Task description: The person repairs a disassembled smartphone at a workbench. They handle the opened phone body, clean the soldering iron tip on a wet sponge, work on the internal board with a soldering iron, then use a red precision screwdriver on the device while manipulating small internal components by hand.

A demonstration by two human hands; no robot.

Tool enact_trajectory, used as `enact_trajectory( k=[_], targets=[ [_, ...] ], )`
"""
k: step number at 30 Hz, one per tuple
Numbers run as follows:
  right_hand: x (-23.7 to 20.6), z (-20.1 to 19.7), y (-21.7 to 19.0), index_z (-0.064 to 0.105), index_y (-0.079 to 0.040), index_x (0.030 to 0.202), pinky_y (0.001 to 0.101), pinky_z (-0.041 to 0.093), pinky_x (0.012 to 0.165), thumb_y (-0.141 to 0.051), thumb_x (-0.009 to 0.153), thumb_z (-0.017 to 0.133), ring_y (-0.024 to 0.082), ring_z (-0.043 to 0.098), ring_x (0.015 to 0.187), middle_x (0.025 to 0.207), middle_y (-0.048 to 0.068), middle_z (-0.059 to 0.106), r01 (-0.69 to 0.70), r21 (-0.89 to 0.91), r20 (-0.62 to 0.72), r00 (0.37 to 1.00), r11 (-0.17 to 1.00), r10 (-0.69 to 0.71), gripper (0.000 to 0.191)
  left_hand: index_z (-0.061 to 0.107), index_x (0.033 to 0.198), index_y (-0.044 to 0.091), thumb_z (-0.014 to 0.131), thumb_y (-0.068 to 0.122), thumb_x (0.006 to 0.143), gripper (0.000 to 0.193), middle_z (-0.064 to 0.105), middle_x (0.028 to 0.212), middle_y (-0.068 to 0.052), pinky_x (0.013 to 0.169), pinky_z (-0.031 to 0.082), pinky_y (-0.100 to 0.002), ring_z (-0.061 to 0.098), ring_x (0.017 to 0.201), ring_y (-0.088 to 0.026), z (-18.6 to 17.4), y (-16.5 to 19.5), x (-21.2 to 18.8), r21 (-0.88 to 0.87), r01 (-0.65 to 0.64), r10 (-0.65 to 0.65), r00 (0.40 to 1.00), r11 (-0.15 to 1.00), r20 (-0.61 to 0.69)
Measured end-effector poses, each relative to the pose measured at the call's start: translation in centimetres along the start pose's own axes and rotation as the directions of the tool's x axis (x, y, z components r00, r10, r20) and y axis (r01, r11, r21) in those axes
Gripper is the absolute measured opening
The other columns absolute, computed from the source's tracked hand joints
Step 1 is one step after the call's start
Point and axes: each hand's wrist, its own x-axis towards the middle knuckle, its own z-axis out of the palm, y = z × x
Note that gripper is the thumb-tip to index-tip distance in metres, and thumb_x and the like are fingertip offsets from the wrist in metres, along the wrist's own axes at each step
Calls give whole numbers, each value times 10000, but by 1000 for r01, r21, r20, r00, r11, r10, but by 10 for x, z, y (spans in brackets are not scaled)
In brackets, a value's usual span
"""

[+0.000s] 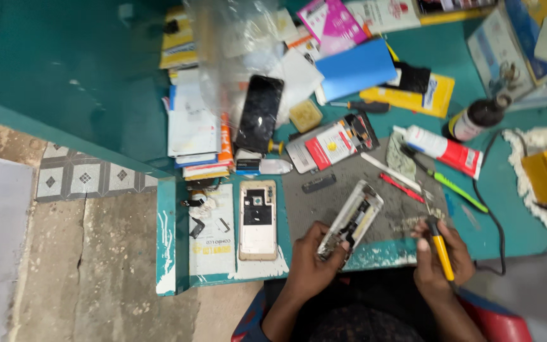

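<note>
So the opened phone frame [351, 221] sits tilted at the near edge of the grey work mat [337, 196], with the left hand [314, 263] wrapped around its lower end. The right hand [441, 259] is closed around a yellow-handled screwdriver [441, 250], tip down on the mat. Just left of it lies a gold back cover [257, 220], and further back a black screen [259, 113] and a glue tube [441, 149].

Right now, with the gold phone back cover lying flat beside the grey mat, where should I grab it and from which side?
Pinch the gold phone back cover across its two long edges, coming from above. It lies flat, hollow side up, with bare green bench showing along its right edge, so fingers can slip in there. This seems safest.
</note>
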Motion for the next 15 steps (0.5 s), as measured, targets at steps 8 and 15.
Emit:
enact_trajectory(
  k=[8,15],
  targets=[
    [-3,-49,33,646,18,1212,381,589,772,-49,1031,628,235,696,860,996,124,709,-414,667,-2,830,619,558,193,520,1294,-10,698,132,970,396,752,1006,-122,727,579,-272,709,854,-122,33,-14,-18,-78,188,-190,981,979,-24],
    [6,-66,39,677,26,1188,316,534,738,-94,1081,609,240,659,833,923,148,712,-409,799,81,800,442,595,174,490,1426,-31,685,97,967,515,739,1165,-147,881,584,-298,719,1028,-163,45,-9,-3,-67,172,-172,985,983,0]
  ],
)
